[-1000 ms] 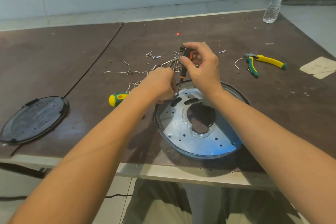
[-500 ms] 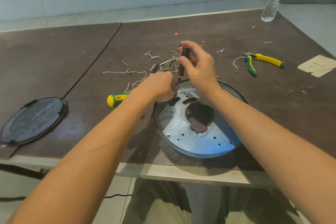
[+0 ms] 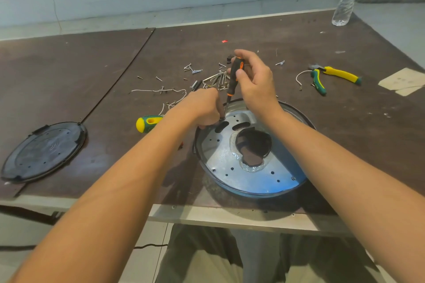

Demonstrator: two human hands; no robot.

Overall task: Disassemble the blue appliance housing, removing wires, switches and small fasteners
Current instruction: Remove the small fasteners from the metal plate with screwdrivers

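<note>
blue housing (image 3: 255, 193) sits at the near edge of the surface (image 3: 92, 71), right in front of the person. inside it is a silvery plate (image 3: 220, 158) with small holes and a big cutout. right hand (image 3: 255, 80) has its fingers wrapped round the black-orange screwdriver (image 3: 235, 72), tip down at the plate's far-left edge. left hand (image 3: 202, 108) is curled up right at that tip and hides it, can't tell what its fingers hold. behind them are loose screws (image 3: 218, 79) and white wire (image 3: 161, 91), with pliers (image 3: 331, 77) to the right and a black lid (image 3: 43, 150) well off left.
</note>
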